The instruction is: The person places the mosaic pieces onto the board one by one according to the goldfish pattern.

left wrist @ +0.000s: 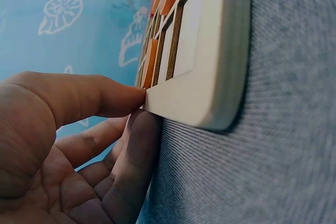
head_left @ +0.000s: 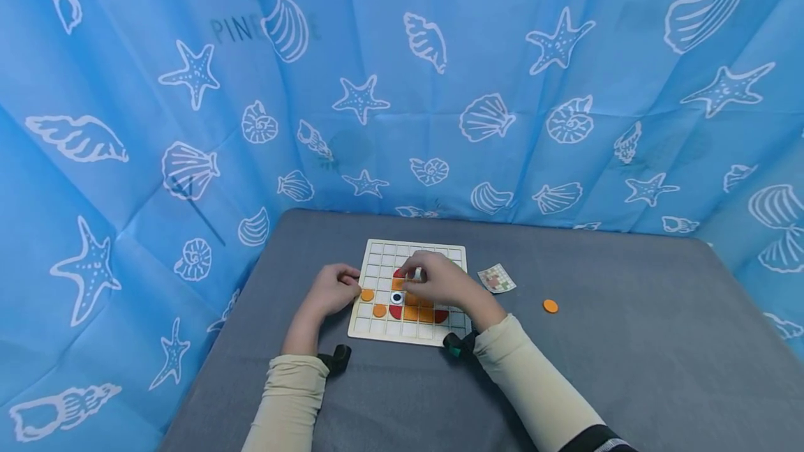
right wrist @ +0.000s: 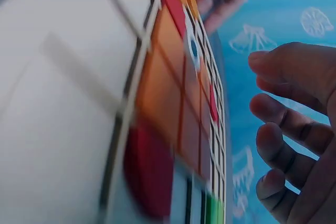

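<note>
A pale wooden grid board (head_left: 367,327) lies flat on the grey table. On it orange square tiles (head_left: 419,314), red rounded tiles (head_left: 441,316) and a white eye tile (head_left: 397,298) form a joined shape. Two orange discs (head_left: 380,310) sit in cells at its left. My left hand (head_left: 331,290) pinches the board's left edge, thumb on top and index finger against the edge below. Above the tiles hovers my right hand (head_left: 440,281), fingers loosely bent; the right wrist view shows nothing between its fingertips (right wrist: 261,62). It hides part of the tiles in the head view.
A small patterned card (head_left: 496,278) lies just right of the board. Farther right, a loose orange disc (head_left: 550,306) rests on the table (head_left: 628,340). A blue curtain (head_left: 389,124) with shell prints hangs behind. Part of a green piece (right wrist: 215,209) shows on the board.
</note>
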`<state>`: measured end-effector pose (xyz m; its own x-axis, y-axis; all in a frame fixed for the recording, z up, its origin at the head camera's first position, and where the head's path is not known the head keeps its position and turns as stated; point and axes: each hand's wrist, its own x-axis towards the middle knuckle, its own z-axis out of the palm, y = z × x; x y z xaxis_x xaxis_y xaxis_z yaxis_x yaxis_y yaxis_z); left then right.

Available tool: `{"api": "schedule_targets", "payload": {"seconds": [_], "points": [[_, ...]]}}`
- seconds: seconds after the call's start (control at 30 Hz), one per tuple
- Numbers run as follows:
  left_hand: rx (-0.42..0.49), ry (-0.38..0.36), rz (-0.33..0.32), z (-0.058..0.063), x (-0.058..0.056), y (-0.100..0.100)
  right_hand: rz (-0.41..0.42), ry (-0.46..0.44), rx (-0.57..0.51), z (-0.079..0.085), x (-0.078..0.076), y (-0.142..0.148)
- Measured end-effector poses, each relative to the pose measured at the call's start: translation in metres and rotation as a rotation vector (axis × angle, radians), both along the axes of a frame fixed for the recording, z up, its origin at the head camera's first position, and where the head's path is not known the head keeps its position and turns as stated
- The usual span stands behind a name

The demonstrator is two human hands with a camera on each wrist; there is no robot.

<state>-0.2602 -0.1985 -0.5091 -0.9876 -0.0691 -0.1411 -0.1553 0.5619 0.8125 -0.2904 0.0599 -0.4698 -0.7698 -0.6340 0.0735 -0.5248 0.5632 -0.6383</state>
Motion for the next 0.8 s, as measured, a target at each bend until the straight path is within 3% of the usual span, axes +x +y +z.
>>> {"api": "schedule_targets", "payload": {"seconds": [0.37, 0.53, 0.8], "points": [[0.003, -0.003, -0.003, 0.0, 0.0, 0.0, -0.159, 0.059, -0.078, -0.001, 0.014, 0.092], [0.001, 0.002, -0.008, 0.001, 0.001, 0.0, -0.257, 0.098, -0.06, -0.006, 0.023, 0.133], [0.004, 0.002, -0.002, 0.003, 0.004, 0.0, -0.325, 0.075, -0.027, -0.009, 0.043, 0.191]]}}
